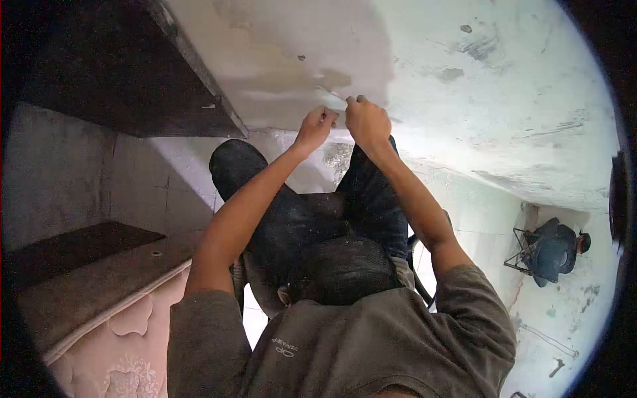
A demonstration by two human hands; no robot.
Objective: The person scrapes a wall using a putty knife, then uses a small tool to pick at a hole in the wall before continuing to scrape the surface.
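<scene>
My right hand (368,123) is closed around a thin, pale, narrow tool (331,93), whose tip points up and left toward the wall. Its handle end is hidden inside my fist, so the exact kind does not show. Just to the left, my left hand (316,129) has its fingers curled in a pinch; whatever lies between them is too small to make out. Both hands are above my knees, in front of the pale stained wall (438,79). The hands are close together but seem apart.
A dark board (133,60) juts in at upper left. Below it lie a wooden ledge (99,265) and a pink patterned mattress (126,331). My dark-trousered legs (245,172) are spread. Dark clothing (554,252) shows beside a black metal frame (524,255) at far right.
</scene>
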